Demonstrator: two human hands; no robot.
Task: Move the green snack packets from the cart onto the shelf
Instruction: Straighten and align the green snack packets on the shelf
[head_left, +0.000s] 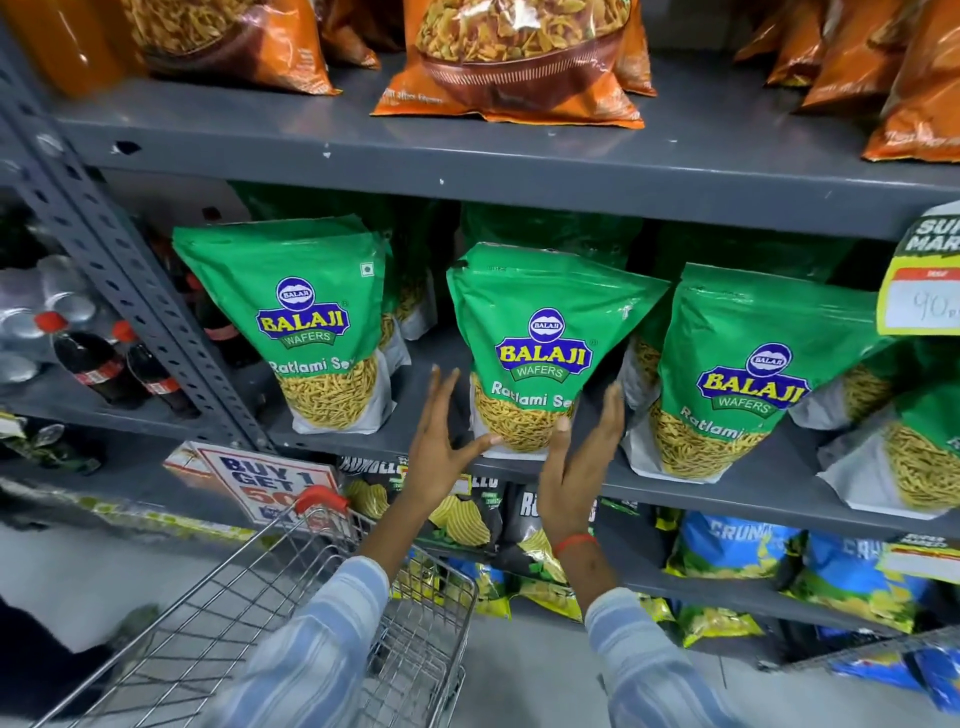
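Progress: three green packets front the shelf (519, 470) at mid frame; my cart (291, 613), lower left, looks empty as far as it shows.
Centre packet (540, 353): upright on the shelf.
Grip: my left hand (441, 447) and right hand (582, 457), fingers spread, flank its base, thumbs touching.
Writing: "BALAJI WAFERS", "Ratlami Sev"; sign (265, 483) "BUY 1 GET 1".

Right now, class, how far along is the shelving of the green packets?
Done: several green packets stand on the grey shelf. In hand: both open hands, left hand and right hand, flank the middle packet, settling it. Left: little visible; the cart shows no green packets in its visible part.
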